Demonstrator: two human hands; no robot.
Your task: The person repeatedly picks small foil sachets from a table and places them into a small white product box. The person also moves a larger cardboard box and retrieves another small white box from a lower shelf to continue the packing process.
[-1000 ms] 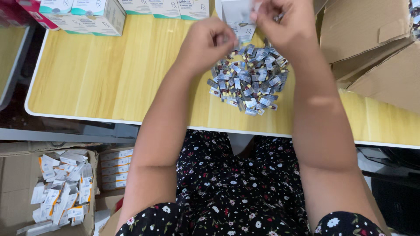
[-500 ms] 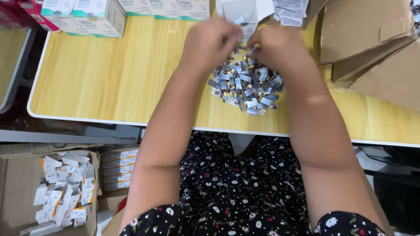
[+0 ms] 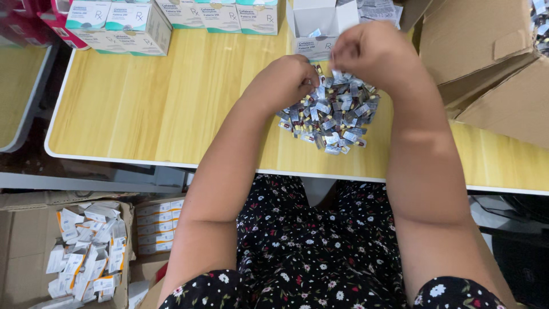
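Here my left hand (image 3: 284,80) rests curled on the far left edge of the heap of small foil blister strips (image 3: 329,121), fingers tucked under so I cannot tell what they grip. My right hand (image 3: 372,52) hovers above the heap's far side, closed in a pinch, apparently on a strip. The open white carton (image 3: 316,23) stands just beyond. I judge it best to lift one strip at a time, keep the heap from spreading toward the near table (image 3: 143,109) edge.
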